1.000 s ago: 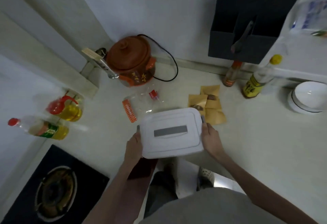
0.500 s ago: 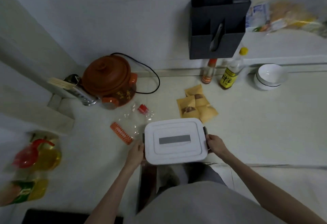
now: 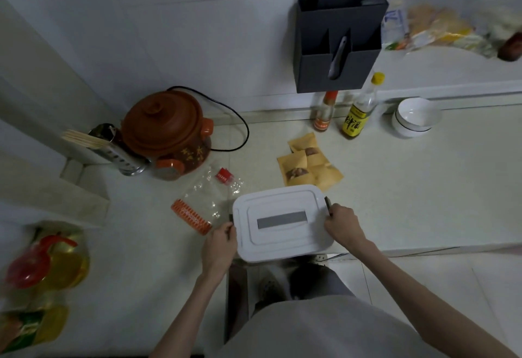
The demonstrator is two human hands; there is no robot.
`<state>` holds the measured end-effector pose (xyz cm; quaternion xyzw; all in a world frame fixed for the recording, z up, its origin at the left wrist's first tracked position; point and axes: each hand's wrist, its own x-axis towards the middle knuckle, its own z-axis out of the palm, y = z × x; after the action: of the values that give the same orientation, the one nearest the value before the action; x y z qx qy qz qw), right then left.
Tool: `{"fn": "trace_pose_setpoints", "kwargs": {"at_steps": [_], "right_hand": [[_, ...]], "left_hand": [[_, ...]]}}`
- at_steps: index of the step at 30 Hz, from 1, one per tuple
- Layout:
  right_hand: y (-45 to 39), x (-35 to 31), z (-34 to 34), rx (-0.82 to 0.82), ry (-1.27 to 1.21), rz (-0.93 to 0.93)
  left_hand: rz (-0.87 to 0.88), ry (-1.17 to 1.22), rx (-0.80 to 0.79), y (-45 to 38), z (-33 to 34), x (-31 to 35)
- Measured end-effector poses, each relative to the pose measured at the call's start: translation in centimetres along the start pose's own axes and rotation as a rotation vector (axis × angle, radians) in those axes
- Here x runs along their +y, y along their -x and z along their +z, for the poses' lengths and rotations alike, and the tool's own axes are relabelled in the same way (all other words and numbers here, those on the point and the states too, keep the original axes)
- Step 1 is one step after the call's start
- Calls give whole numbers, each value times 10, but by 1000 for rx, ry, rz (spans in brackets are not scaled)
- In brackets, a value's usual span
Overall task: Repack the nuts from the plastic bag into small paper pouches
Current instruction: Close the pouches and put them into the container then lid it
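both hands on the white lidded box (image 3: 282, 223) at the near edge of the counter (image 3: 409, 202). left hand (image 3: 220, 247) grips its left end, fingers curled round the side by the dark clip; right hand (image 3: 340, 223) grips the right end the same way. lid on, grey strip across its middle. box's long axis runs left to right, and its near edge overhangs the counter.

paper pouches (image 3: 309, 165) lie just beyond the box's far right corner, a loose overlapping pile, tan, at least two with a window showing brown nuts inside. they look filled. right hand is the nearer one to them.

plastic bag (image 3: 209, 196) lies flat just left of the box's far left corner, clear, crumpled, orange strip at its near end, red tag at the far end. seems empty or close to it. left hand nearer.

judgement: repacking mostly done; box likely meant to take the pouches, and needs opening first.
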<state>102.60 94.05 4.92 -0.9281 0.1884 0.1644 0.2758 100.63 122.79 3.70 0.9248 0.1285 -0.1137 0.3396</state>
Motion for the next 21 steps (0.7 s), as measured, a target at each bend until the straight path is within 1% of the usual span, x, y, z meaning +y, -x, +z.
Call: {"fn": "trace_pose_setpoints", "kwargs": {"at_steps": [2, 5, 7, 11, 16, 21], "right_hand": [[1, 1, 1, -25, 8, 8], [0, 2, -2, 27, -18, -19], [-1, 3, -4, 34, -31, -26], [-9, 9, -19, 86, -80, -37], [-27, 39, -63, 175, -192, -35], [-52, 111, -110, 233, -246, 91]], "left_hand": [[2, 11, -1, -1, -2, 4], [23, 16, 79, -4, -10, 19], [21, 31, 124, -7, -16, 35], [83, 66, 158, -19, -24, 73], [139, 107, 73, -36, -1, 124], [238, 49, -21, -49, 66, 195]]}}
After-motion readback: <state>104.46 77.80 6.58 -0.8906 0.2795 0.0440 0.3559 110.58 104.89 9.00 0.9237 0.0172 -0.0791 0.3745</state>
